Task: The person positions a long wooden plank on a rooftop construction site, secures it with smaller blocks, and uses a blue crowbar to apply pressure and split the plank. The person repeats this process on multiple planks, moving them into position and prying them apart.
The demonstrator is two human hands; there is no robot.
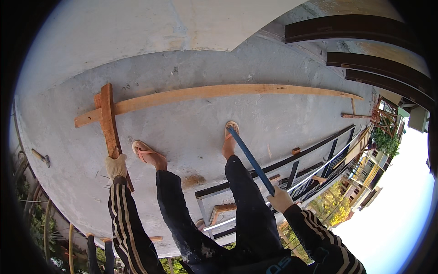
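Observation:
My gloved left hand (pixel 116 167) is closed around the near end of a short wooden board (pixel 107 118). That board lies across a long, narrow plank (pixel 191 94) near the plank's left end, and a second wood piece shows beside it. In my right hand (pixel 280 199), also gloved, is the near end of a long blue bar (pixel 252 160). The bar slants forward and left, its far end appearing at my right foot (pixel 231 129). Whether that end touches the foot or the floor I cannot tell.
A hammer (pixel 41 158) lies on the grey concrete floor (pixel 182 132) at the left, close to the edge. Dark metal frames (pixel 292 176) lie to the right, with a small wood block (pixel 295 150) beside them. Dark beams (pixel 351 28) stand out at the upper right.

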